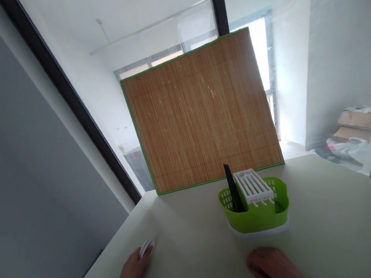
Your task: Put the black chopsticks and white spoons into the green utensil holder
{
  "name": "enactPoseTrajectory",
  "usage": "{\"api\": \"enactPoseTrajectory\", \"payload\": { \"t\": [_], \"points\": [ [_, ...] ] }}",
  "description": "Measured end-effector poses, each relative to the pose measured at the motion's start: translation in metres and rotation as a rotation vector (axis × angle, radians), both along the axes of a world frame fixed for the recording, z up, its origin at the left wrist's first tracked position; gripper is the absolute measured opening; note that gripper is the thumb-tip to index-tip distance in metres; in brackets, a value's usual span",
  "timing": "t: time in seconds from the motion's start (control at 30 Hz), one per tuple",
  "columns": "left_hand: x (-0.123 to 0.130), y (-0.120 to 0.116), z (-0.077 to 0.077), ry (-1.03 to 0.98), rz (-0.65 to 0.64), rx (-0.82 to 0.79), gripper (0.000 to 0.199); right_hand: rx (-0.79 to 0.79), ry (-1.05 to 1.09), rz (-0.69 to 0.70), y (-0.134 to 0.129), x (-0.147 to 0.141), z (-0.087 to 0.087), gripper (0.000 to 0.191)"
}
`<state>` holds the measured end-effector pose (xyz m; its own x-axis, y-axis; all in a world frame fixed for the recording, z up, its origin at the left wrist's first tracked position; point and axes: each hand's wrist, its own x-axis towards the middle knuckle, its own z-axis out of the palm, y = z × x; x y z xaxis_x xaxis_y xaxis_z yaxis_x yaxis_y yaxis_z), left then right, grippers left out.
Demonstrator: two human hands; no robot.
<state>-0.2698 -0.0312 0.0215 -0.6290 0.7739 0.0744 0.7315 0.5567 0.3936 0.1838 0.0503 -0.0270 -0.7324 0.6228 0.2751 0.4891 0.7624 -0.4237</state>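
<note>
At the lower left of the head view, my left hand (134,265) is closed around white spoons (147,247). Their rounded, nested ends stick out above my fingers, and the rest is mostly covered. My right hand (270,268) rests on the table with its fingers curled in, and nothing shows in it. Just beyond that hand stands a green plastic basket (255,223) on a white base. A white slotted rack (252,186) with small hooks sits tilted in the basket's top. Black chopsticks (233,188) lean out of its left side.
The pale table (192,231) ends in a slanting left edge by my left hand. A bamboo mat (199,114) with green trim stands against the glass at the back. Behind the glass at right lie cardboard boxes (356,124) and plastic bags (348,149).
</note>
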Motion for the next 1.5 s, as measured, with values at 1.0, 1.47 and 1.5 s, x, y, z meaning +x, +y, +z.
{"api": "enactPoseTrajectory", "payload": {
  "t": [1.0, 1.47, 1.5],
  "points": [
    [0.045, 0.016, 0.018, 0.521, -0.065, -0.004, 0.06, 0.002, 0.014, -0.005, 0.0, 0.0, 0.0, 0.014],
    [0.249, 0.211, 0.09, -0.609, -0.772, 0.374, 0.043, -0.003, -0.031, -0.003, 0.002, -0.002, 0.011, 0.017],
    [0.255, 0.219, 0.091, -0.625, -0.807, 0.344, 0.041, -0.003, -0.037, -0.005, 0.002, -0.002, 0.012, 0.018]
  ]
}}
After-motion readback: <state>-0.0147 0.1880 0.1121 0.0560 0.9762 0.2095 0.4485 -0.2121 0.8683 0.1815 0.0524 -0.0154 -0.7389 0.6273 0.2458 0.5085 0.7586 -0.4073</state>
